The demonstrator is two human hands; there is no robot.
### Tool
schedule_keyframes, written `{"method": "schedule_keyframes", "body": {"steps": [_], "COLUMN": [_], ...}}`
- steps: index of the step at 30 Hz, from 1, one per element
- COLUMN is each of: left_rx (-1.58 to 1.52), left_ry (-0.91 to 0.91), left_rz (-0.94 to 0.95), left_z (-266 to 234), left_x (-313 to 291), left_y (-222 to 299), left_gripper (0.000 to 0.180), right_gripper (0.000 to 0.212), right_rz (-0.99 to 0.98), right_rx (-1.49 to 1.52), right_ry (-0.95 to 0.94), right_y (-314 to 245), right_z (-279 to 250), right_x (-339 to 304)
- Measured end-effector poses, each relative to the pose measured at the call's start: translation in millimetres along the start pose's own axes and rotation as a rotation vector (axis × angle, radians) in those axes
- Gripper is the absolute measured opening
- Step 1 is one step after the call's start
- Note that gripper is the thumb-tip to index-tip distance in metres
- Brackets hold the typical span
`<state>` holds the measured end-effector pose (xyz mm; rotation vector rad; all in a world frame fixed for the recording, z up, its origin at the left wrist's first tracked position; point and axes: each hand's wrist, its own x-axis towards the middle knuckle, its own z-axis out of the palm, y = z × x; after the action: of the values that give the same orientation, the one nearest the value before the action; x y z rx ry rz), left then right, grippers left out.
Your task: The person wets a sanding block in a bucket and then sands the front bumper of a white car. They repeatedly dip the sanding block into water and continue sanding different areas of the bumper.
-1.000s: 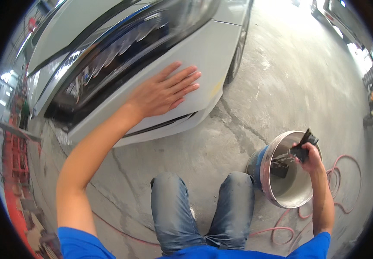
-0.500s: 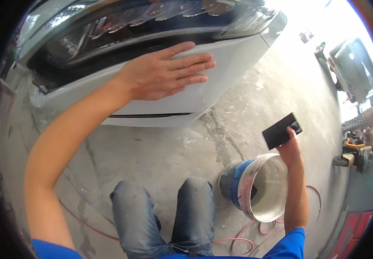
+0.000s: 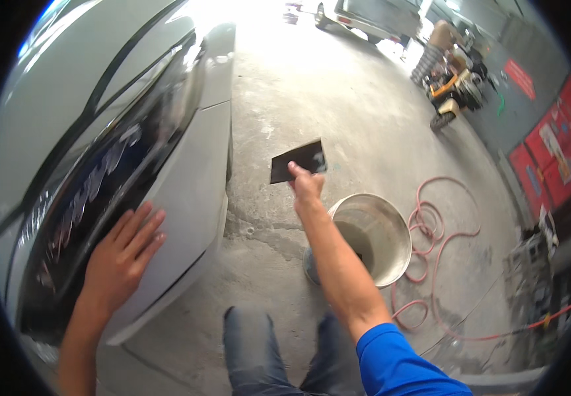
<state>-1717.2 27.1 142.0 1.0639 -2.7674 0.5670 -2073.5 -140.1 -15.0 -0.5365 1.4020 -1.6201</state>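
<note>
My left hand lies flat with its fingers stretched out on the grey-white car body panel, just below the dark headlight, which looks covered in clear film. My right hand holds a black rectangular sheet of sandpaper, thumb on top and fingers hidden beneath. It is out over the concrete floor, just beyond a bucket. Cloudy liquid and a dark piece show inside the bucket, partly behind my right forearm.
A red hose lies in loops on the floor right of the bucket. Red cabinets line the right wall. Farther back stand a yellow-and-black wheeled machine and a parked vehicle. My knees are near the bucket.
The view has turned to the right, so the car now fills the left side. My left hand stays flat on the panel. My right hand still holds the sheet, now beyond the bucket.
</note>
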Motion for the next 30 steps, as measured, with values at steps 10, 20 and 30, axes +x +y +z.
{"method": "schedule_keyframes", "body": {"steps": [10, 20, 30], "left_rx": [-0.017, 0.075, 0.045], "left_ry": [-0.218, -0.251, -0.286], "left_rz": [-0.086, -0.073, -0.105], "left_z": [6, -20, -11], "left_x": [22, 9, 2], "left_y": [-15, -8, -11], "left_gripper": [0.046, 0.033, 0.040], "right_gripper": [0.030, 0.039, 0.083], "right_rz": [0.409, -0.261, -0.354], "right_rx": [0.468, -0.088, -0.050], "right_ry": [0.050, -0.091, -0.406], "right_y": [197, 194, 177], "right_z": [-66, 80, 136], "right_x": [-51, -83, -116]}}
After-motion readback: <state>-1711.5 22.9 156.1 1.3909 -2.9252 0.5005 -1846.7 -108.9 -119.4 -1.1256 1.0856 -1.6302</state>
